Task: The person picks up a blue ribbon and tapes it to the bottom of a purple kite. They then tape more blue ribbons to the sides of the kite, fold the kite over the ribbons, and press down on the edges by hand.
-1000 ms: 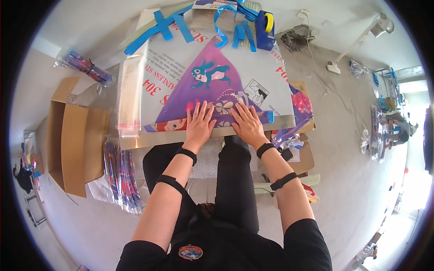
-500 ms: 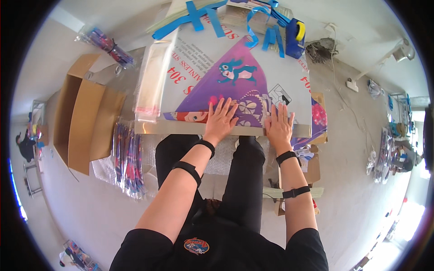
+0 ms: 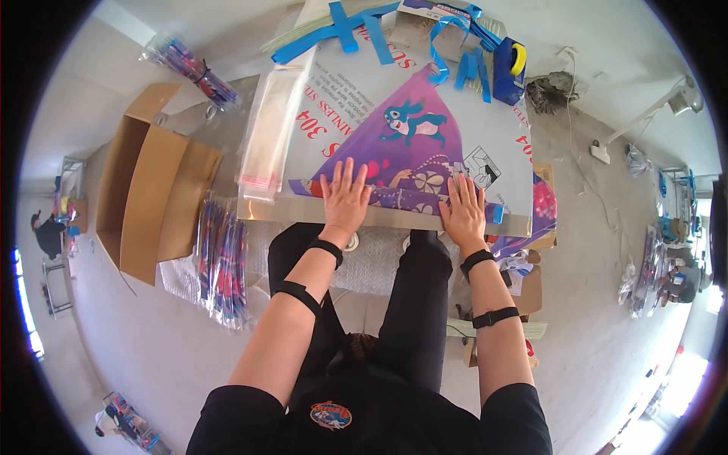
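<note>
A purple triangular printed sheet (image 3: pixel 419 144), kite-like, with a blue cartoon animal on it, lies on the table (image 3: pixel 292 209) with its point away from me. Along its near side it is rolled into a loose tube (image 3: pixel 394 199). My left hand (image 3: pixel 346 199) rests flat on the left part of this roll, fingers stretched and slightly spread. On the right part lies my right hand (image 3: pixel 463 211), also flat with straight fingers. Neither hand grips anything. A blue tip shows at the roll's right end, beside my right hand.
Clear plastic sleeves (image 3: pixel 271 136) lie at the table's left. Blue ribbon strips (image 3: pixel 345 30) and a blue tape dispenser (image 3: pixel 509 72) with yellow tape sit along the far side. An open cardboard box (image 3: pixel 155 189) and bagged printed bundles (image 3: pixel 224 262) stand on the floor left of the table.
The near side of the sheet has rolled further, and the printed red-haired face no longer shows. My left hand has moved left along the roll. The view has shifted slightly.
</note>
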Demonstrator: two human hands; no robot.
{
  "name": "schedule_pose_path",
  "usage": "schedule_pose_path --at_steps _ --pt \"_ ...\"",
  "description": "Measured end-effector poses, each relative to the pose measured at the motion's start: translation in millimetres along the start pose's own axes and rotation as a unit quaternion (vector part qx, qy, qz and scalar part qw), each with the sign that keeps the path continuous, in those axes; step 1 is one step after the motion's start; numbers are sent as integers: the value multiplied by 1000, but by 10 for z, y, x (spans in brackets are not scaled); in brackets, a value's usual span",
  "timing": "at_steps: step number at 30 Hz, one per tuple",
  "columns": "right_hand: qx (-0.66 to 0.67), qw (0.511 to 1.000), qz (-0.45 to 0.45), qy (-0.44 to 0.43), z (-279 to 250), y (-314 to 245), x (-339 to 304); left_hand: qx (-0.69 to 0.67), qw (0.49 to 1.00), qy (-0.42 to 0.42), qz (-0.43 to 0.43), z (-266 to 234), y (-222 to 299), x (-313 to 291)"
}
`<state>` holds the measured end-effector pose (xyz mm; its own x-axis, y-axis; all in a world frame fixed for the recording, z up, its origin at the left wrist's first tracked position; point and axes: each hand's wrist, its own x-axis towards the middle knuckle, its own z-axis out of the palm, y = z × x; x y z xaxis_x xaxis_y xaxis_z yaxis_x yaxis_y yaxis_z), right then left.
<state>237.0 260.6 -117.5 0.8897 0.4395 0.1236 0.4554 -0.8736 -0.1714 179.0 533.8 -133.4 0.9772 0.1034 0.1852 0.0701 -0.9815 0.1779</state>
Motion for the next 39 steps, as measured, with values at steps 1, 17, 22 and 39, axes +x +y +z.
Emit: schedule_pose_path --at_steps 1,17,22,39 --pt "-1 1000 2 1 10 -13 6 -9 1000 2 -9 -5 -79 -4" --pt "-17 999 18 -25 21 -62 4 18 997 -53 -51 -27 -192 -14" --pt "-7 999 41 -13 21 10 -29 -14 996 -36 86 -9 279 65" --pt "14 981 177 76 36 489 -324 63 986 -52 148 270 466 107"
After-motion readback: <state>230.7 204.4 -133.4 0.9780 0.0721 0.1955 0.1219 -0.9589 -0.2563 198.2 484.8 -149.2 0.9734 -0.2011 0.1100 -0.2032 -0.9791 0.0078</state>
